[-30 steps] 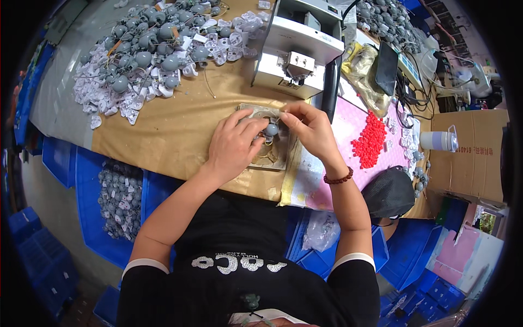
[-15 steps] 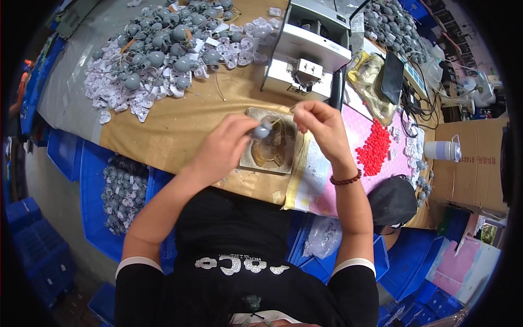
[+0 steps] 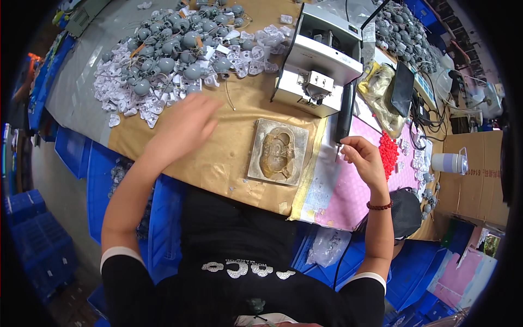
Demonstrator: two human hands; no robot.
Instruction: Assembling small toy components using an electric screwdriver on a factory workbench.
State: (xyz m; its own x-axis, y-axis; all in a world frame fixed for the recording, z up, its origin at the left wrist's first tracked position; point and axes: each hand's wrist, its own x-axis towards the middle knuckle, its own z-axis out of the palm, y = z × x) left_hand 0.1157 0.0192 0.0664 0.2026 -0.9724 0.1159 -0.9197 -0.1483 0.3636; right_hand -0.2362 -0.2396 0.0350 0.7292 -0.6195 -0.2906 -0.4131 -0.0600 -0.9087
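L hand (image 3: 182, 128) hovers over the tan bench paper w/ fingers spread, gripping nothing — just short of the pile of grey round parts (image 3: 174, 49) and white pieces. R hand (image 3: 364, 161) pinches the tip of the black electric screwdriver (image 3: 344, 111) over the pink mat (image 3: 354, 191). Brass mould block (image 3: 278, 151) lies between both hands, untouched, below the grey machine (image 3: 318, 60).

Brown-paper-covered workbench (image 3: 229, 158), blue plastic crates (image 3: 32, 245) on the floor beneath.
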